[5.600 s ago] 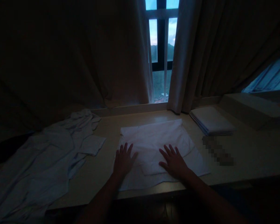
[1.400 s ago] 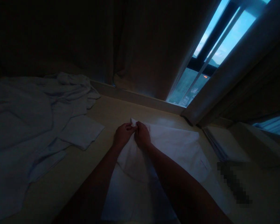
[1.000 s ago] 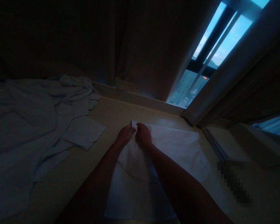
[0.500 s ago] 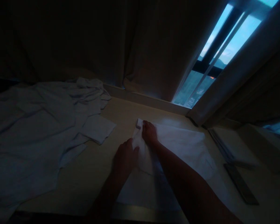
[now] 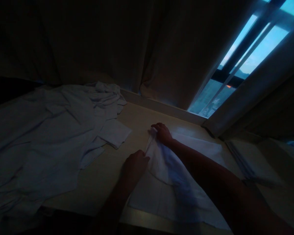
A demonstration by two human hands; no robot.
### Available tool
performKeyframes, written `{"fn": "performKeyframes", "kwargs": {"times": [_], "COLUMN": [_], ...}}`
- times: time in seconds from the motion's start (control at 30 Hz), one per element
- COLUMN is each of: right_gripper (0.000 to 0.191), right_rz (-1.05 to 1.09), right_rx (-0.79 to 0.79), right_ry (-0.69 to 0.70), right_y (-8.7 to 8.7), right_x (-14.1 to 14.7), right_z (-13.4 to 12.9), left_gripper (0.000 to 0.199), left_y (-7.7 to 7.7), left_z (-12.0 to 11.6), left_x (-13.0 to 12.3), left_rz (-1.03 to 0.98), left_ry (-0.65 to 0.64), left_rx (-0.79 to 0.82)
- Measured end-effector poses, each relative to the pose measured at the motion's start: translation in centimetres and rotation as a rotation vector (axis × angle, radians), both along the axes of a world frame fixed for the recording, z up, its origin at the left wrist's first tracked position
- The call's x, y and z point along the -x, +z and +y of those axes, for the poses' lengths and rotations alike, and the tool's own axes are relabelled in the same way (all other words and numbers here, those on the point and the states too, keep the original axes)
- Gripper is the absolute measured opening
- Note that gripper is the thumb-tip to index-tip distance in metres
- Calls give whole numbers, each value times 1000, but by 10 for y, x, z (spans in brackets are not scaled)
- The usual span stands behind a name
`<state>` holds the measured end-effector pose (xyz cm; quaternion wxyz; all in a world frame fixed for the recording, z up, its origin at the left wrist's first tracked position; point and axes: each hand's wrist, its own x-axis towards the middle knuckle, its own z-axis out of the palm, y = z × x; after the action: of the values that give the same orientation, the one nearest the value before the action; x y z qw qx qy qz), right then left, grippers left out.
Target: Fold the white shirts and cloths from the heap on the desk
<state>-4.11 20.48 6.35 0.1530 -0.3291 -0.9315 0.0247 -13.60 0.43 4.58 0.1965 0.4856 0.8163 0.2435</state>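
A white cloth garment [image 5: 161, 195] is spread on the pale table in front of me; in the dim light I cannot make out its exact kind. My left hand [image 5: 137, 163] is closed on its left edge, thumb and fingers pinched together. Farther up, my right hand [image 5: 162, 133] grips the far left corner, where the cloth bunches under the fingers. Between the hands the edge runs fairly straight. A bluish, shadowed fold slopes down beside my right forearm, which hides part of the garment.
A large heap of crumpled white cloth [image 5: 58, 137] covers the left of the table [image 5: 98, 182]. At the right lies a folded stack of fabric [image 5: 254, 161]. Dark curtains [image 5: 100, 42] and a window [image 5: 235, 65] stand behind a low ledge [image 5: 161, 109].
The garment's left part has been gathered up, and a shaded fold now shows in its middle. My left hand has closed on the edge. The view has turned slightly left.
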Motion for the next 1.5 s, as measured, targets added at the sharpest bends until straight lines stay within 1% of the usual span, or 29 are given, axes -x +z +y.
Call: {"fn": "performKeyframes", "kwargs": {"times": [0.1,0.2,0.33,0.47,0.53,0.63,0.7,0.77,0.83,0.87,0.93,0.97,1.03,1.13,1.27,1.37,1.5], "right_gripper": [33,25,22,24,24,23,22,32,43,45,43,41,41,40,33,30,30], "right_rz": [-229,-343,-429,-516,-538,-551,-508,-388,-231,-168,-107,-103,-123,-152,-170,-156,-107], "right_rx": [-111,-179,-268,-340,-361,-352,-313,-240,-114,-46,61,95,136,212,289,314,298], "right_ry": [152,226,230,279,292,275,236,159,20,-60,-187,-227,-270,-329,-389,-433,-499], "right_y": [22,32,34,35,36,34,31,28,27,27,27,27,25,18,10,6,1], "right_x": [10,17,22,28,30,32,32,30,27,25,21,21,22,31,45,50,50], "right_z": [4,5,7,15,18,20,20,19,19,20,22,24,28,31,34,36,39], "left_gripper": [28,27,27,25,25,25,26,26,30,33,42,44,44,37,34,32,30], "left_y": [-3,-6,-4,-3,-2,-1,1,2,3,4,5,6,7,6,4,3,2], "left_z": [2,1,-1,-2,-3,-3,-2,-1,0,1,1,1,0,-2,-5,-5,-5], "left_x": [-3,-7,-10,-10,-10,-11,-11,-11,-10,-9,-8,-7,-6,-5,-6,-6,-6], "left_rz": [60,108,150,144,143,148,149,141,131,126,125,128,137,150,159,159,150], "left_ry": [-43,-59,-92,-103,-109,-128,-143,-150,-151,-151,-147,-146,-142,-135,-128,-127,-126], "left_rx": [30,40,72,109,118,123,128,139,150,154,155,153,151,148,153,162,185]}}
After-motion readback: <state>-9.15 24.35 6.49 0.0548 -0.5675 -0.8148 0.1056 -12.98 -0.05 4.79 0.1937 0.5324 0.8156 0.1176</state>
